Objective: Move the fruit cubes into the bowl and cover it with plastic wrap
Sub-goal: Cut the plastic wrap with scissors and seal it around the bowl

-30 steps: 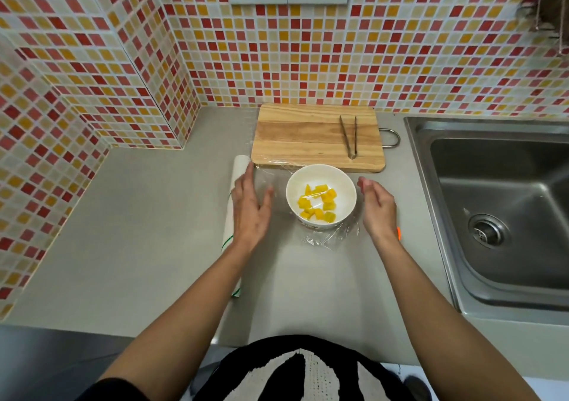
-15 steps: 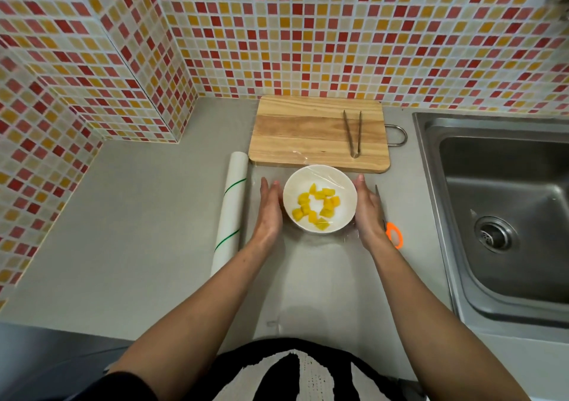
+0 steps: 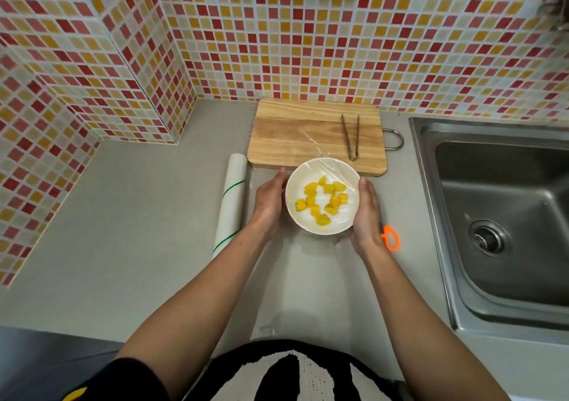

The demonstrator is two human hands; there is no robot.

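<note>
A white bowl [image 3: 295,191] stands on the grey counter just in front of the wooden cutting board [image 3: 292,133]. Several yellow fruit cubes [image 3: 321,202] lie inside it. Clear plastic wrap [image 3: 317,151] is stretched over the bowl's top, with a wrinkled flap trailing onto the board. My left hand [image 3: 268,203] presses flat against the bowl's left side and my right hand [image 3: 366,213] against its right side, both cupping the bowl and the wrap.
A roll of plastic wrap [image 3: 231,206] lies left of my left hand. Metal tongs [image 3: 351,137] rest on the board's right part. An orange-handled cutter [image 3: 390,237] lies by my right wrist. A steel sink [image 3: 498,216] fills the right. Tiled walls stand behind and left.
My hands closed in from either side until they pressed against the bowl. The loose wrap bunched around the bowl has been smoothed down over its rim.
</note>
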